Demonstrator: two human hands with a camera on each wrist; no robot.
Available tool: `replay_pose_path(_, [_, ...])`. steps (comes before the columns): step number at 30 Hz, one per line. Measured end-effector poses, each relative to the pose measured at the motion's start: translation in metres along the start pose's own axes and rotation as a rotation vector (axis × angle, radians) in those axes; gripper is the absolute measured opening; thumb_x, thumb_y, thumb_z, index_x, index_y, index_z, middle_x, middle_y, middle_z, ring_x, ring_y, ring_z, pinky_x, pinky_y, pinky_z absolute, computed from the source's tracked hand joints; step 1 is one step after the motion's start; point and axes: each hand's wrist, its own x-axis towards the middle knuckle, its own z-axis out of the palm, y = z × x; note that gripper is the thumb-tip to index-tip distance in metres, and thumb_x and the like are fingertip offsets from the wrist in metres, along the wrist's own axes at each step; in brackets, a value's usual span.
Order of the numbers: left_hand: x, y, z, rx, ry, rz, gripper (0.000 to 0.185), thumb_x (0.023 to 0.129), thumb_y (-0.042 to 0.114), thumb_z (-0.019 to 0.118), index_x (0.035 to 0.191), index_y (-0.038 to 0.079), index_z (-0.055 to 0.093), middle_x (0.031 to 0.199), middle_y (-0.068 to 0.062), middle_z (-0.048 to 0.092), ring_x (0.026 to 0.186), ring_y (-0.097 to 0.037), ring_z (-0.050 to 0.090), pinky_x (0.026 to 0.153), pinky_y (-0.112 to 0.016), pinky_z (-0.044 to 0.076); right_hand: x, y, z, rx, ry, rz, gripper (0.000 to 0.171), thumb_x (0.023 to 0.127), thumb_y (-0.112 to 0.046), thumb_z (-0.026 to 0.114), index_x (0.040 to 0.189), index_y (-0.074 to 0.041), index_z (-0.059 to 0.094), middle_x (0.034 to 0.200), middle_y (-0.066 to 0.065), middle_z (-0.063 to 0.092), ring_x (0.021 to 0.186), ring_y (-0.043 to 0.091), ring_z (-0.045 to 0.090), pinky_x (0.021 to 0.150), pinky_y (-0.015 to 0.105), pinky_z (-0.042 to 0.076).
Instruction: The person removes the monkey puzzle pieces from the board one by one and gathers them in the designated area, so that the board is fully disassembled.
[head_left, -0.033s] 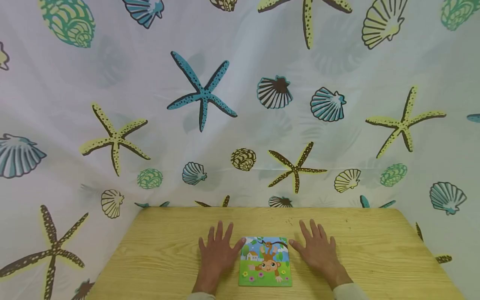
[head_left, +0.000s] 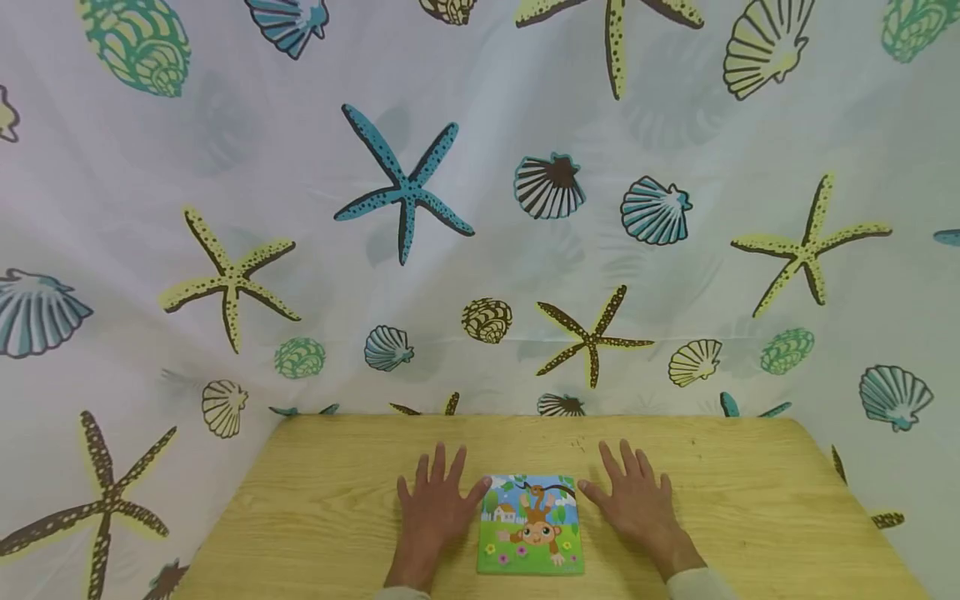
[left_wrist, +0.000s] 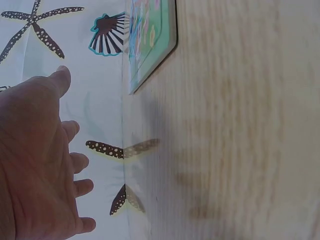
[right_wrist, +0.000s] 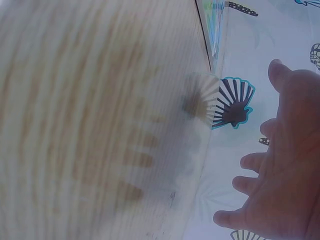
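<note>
My left hand [head_left: 433, 505] and right hand [head_left: 636, 502] hover flat, fingers spread and holding nothing, either side of the monkey puzzle [head_left: 532, 523] low in the frame's centre on the table [head_left: 322, 500]. I judge nothing's begun; next calls for gripping the puzzle's edges.

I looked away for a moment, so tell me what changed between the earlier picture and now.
Nothing visibly changed. The left hand and the right hand lie flat on the wooden table, either side of the monkey puzzle board, just as before.
</note>
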Motion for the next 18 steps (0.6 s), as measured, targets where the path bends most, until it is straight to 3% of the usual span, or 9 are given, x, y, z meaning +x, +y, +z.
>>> replay_pose_path(9, [-0.009,0.003,0.001,0.001,-0.018,-0.002,0.076,0.092,0.070,0.038,0.153,0.025,0.031,0.162,-0.011,0.020,0.148,-0.040,0.018,0.111,-0.074,0.010,-0.001,0.000,0.002,0.017,-0.013,0.005,0.077,0.095,-0.063,0.043,0.155,-0.019,0.023,0.161,0.018,0.018,0.146,0.046,0.016,0.106,0.078,0.017])
replay_pose_path(18, [-0.036,0.015,-0.003,-0.021,-0.063,0.081,0.071,0.095,0.061,0.045,0.151,0.020,0.035,0.160,-0.014,0.025,0.144,-0.042,0.026,0.109,-0.071,0.023,0.001,-0.003,0.002,0.037,0.000,-0.042,0.073,0.097,-0.057,0.045,0.155,-0.018,0.024,0.160,0.019,0.022,0.145,0.045,0.023,0.105,0.075,0.024])
